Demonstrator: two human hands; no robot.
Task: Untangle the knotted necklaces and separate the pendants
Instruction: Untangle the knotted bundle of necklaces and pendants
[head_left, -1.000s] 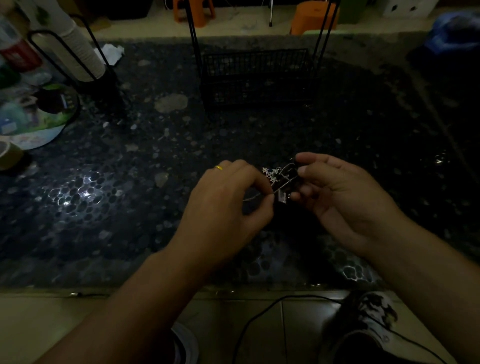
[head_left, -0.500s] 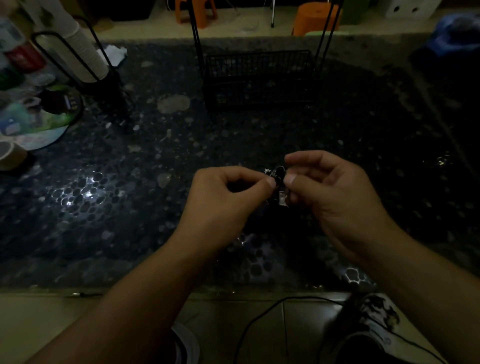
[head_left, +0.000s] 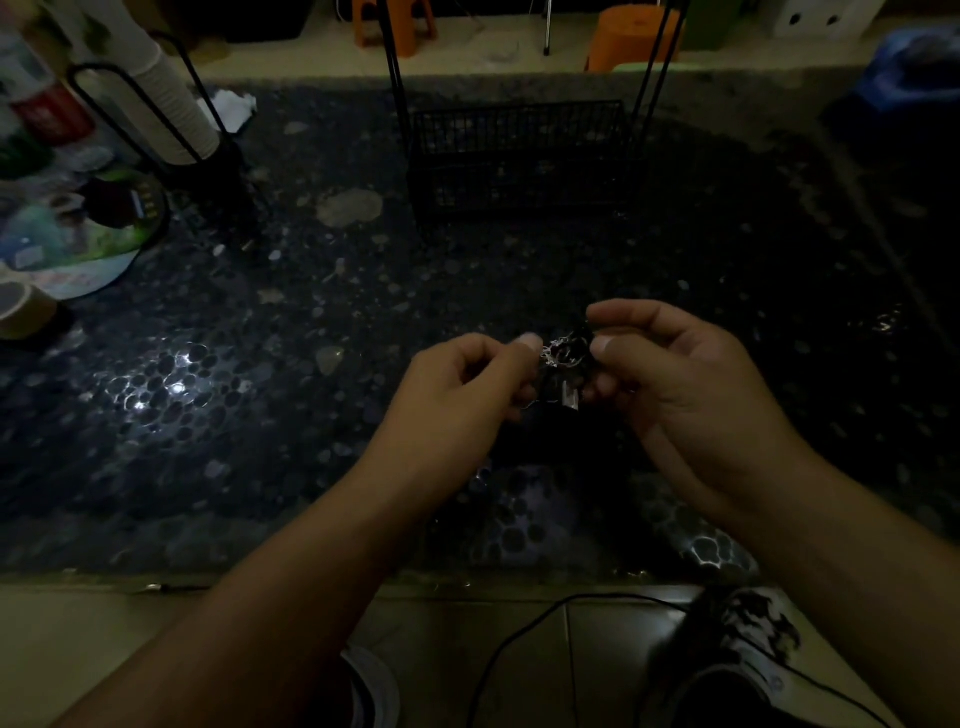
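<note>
1. At the far left of the dark pebble-patterned table stand a roll of tape, a round printed disc and a black wire holder carrying a stack of paper cups. None of these belong to the task.
2. Left of centre, the left hand hovers above the table with its fingers curled, thumb and forefinger pinching one side of the tangle.
3. Between the two hands, held up off the table, sits the knotted necklaces: a small bright clump of silver chain with a pale pendant hanging just below it. How many chains are in it is too dim to tell.
4. Right of centre, the right hand pinches the other side of the clump between thumb and forefinger, its other fingers curled beneath.
5. Far behind the hands stands a black wire basket.
6. The step in hand looks like picking at the knot itself; nothing appears separated yet. The next move likely calls for finding one loose loop and easing it out gently, since pulling the hands apart could tighten the knot.
</note>
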